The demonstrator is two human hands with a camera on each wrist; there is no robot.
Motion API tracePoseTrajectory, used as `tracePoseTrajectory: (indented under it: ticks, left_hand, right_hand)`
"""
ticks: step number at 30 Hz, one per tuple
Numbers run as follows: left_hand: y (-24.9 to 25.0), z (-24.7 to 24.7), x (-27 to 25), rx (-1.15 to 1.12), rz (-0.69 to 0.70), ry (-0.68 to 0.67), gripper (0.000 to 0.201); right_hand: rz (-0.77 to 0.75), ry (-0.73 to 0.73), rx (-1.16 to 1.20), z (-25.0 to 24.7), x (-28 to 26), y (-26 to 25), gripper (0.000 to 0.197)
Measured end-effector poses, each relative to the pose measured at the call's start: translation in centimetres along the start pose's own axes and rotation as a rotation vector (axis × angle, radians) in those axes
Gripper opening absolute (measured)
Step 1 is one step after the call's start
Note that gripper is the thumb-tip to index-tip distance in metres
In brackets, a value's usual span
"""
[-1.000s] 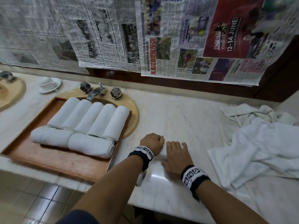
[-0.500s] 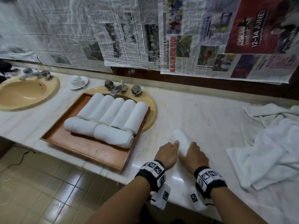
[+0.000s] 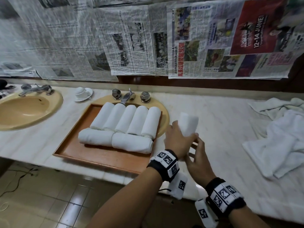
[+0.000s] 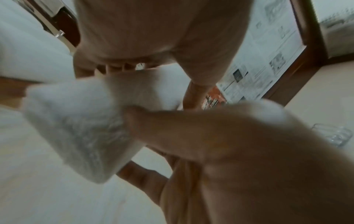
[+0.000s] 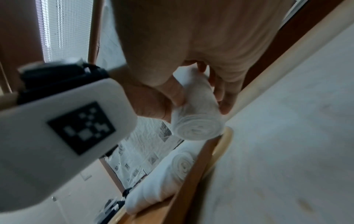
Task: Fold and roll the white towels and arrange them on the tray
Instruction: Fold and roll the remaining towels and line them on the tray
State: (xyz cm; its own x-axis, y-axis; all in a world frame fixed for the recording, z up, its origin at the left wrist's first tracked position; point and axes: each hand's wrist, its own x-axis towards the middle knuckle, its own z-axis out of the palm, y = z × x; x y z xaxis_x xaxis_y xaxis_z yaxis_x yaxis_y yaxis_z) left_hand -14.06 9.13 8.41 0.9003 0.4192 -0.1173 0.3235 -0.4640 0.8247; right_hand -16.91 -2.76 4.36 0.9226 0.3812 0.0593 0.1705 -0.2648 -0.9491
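A person's left hand (image 3: 178,142) lifts a freshly rolled towel (image 3: 188,123) clear of the marble counter (image 3: 218,122), where half a second ago it still lay under both hands; its fingers are curled around the roll's lower half, holding it just right of the wooden tray (image 3: 102,155); the right hand (image 3: 198,159) has let go and hovers just below with fingers loosely spread, holding nothing; seven rolled towels (image 3: 125,119) sit on the tray as before, five side by side at the back and two end to end in front. The right wrist view alone shows the spiral end of the held roll and the fingers wrapped around it, above the tray's edge; the left wrist view, badly blurred, shows the towel's loose end hanging toward the right hand; only the head view takes in the heap of unfolded towels (image 3: 283,139) at far right.
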Motion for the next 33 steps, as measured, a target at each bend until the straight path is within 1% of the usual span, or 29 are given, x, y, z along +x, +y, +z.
tracePoseTrajectory:
  ticks: [2, 4, 7, 9, 10, 11, 12, 13, 15, 18, 19, 21, 22, 24, 25, 27, 30, 31, 32, 33]
  left_hand:
    - [-0.3, -3.6, -0.1, 0.011, 0.110, 0.001, 0.068]
    - [-1.2, -7.9, -0.2, 0.069, 0.223, -0.018, 0.067]
    - [-3.8, -13.9, -0.1, 0.249, 0.389, -0.081, 0.078]
    - [-6.2, -17.5, -0.2, 0.409, 0.456, -0.119, 0.079]
    - [-7.6, -19.1, -0.2, 0.496, 0.474, -0.144, 0.080]
    - [-9.0, -20.4, -0.1, 0.587, 0.490, -0.179, 0.082]
    - [-10.5, -21.4, 0.0, 0.684, 0.506, -0.226, 0.083]
    - [-11.9, -22.0, 0.2, 0.783, 0.526, -0.280, 0.084]
    - [-14.4, -22.4, 0.5, 0.934, 0.569, -0.390, 0.081]
    - [-16.5, -21.3, 0.4, 0.988, 0.626, -0.472, 0.073]
    - [-16.8, -20.8, 0.2, 0.981, 0.638, -0.472, 0.069]
    - [-17.2, -19.9, -0.1, 0.951, 0.654, -0.462, 0.064]
    - [-17.4, -19.4, -0.1, 0.938, 0.660, -0.461, 0.062]
    - [-17.7, -18.5, -0.2, 0.899, 0.674, -0.459, 0.059]
    - [-17.8, -18.2, -0.2, 0.870, 0.681, -0.454, 0.059]
    - [-18.4, -17.6, 0.0, 0.813, 0.701, -0.437, 0.061]
    - [-19.6, -17.4, -0.3, 0.729, 0.704, -0.359, 0.070]
    - [-19.8, -17.7, -0.7, 0.709, 0.662, -0.300, 0.072]
    - [-20.0, -18.1, -1.2, 0.676, 0.587, -0.215, 0.073]
    - [-20.4, -18.5, -1.6, 0.610, 0.472, -0.121, 0.073]
  right_hand:
    - [-0.016, 0.045, 0.046, 1.5, -0.4, -1.4, 0.048]
    - [-0.030, 0.058, 0.083, 3.6, -0.7, -2.9, 0.040]
    - [-0.036, 0.030, 0.039, 7.0, -0.8, -5.7, 0.030]
    - [0.028, 0.080, 0.033, 9.2, -0.2, -6.4, 0.024]
    - [0.085, 0.132, 0.051, 10.2, 0.3, -6.2, 0.024]
    - [0.136, 0.187, 0.057, 11.0, 0.7, -6.0, 0.031]
    - [0.193, 0.225, 0.057, 11.9, 1.2, -5.7, 0.042]
    - [0.250, 0.241, 0.046, 12.6, 1.6, -5.5, 0.051]
    - [0.327, 0.212, 0.000, 14.0, 2.2, -5.7, 0.056]
    - [0.360, 0.108, 0.001, 16.1, 3.1, -5.8, 0.051]
    - [0.357, 0.093, 0.011, 16.7, 3.3, -5.5, 0.057]
    - [0.378, 0.081, 0.051, 17.6, 3.9, -3.8, 0.079]
    - [0.398, 0.076, 0.065, 18.0, 4.1, -3.1, 0.078]
    - [0.409, 0.086, 0.109, 18.7, 3.9, -3.6, 0.052]
    - [0.419, 0.097, 0.122, 19.0, 3.8, -3.9, 0.046]
    - [0.422, 0.127, 0.151, 19.4, 3.7, -4.0, 0.045]
    - [0.406, 0.191, 0.233, 19.6, 3.6, -3.7, 0.034]
    - [0.404, 0.222, 0.262, 19.5, 3.6, -3.4, 0.034]
    - [0.408, 0.252, 0.285, 19.4, 3.6, -3.0, 0.036]
    - [0.409, 0.282, 0.310, 19.4, 3.5, -2.8, 0.039]
